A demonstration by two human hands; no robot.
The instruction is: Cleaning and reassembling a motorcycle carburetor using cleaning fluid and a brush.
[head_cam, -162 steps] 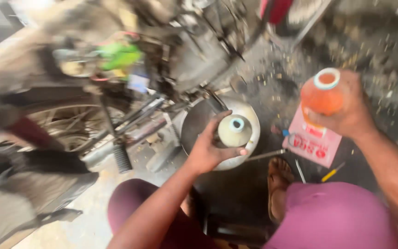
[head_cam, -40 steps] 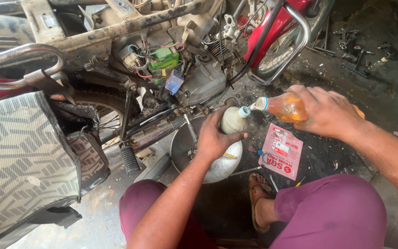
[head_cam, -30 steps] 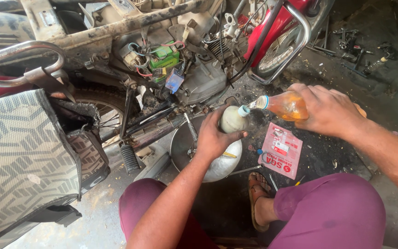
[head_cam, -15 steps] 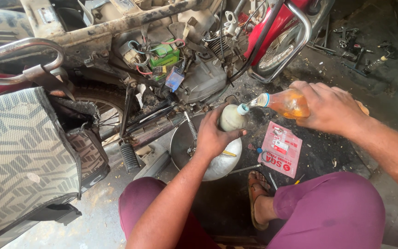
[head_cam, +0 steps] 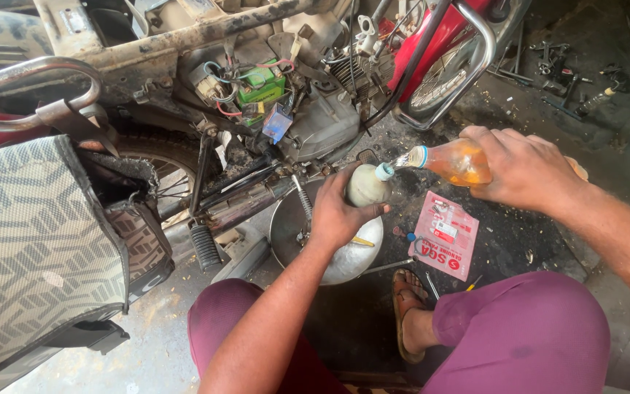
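Observation:
My left hand point(head_cam: 335, 213) grips a small dirty white bottle point(head_cam: 364, 185), holding it upright over a round metal pan point(head_cam: 286, 222) on the floor. My right hand point(head_cam: 523, 174) holds a clear plastic bottle of orange liquid point(head_cam: 455, 161), tipped on its side with its mouth against the small bottle's blue neck. Both bottles sit just in front of a motorcycle's engine point(head_cam: 322, 124).
A stripped motorcycle fills the top, with a red crash-guarded front point(head_cam: 439, 58), a rear wheel point(head_cam: 162, 171), a footpeg point(head_cam: 202, 248) and a patterned seat panel point(head_cam: 38, 241) at left. A pink packet point(head_cam: 442, 233) lies on the oily floor. My sandalled foot point(head_cam: 406, 306) and maroon-clad knees are below.
Five seconds ago the orange bottle was held up and apart; it is now tipped mouth-to-neck against the small bottle. Over the last second both hands have barely moved.

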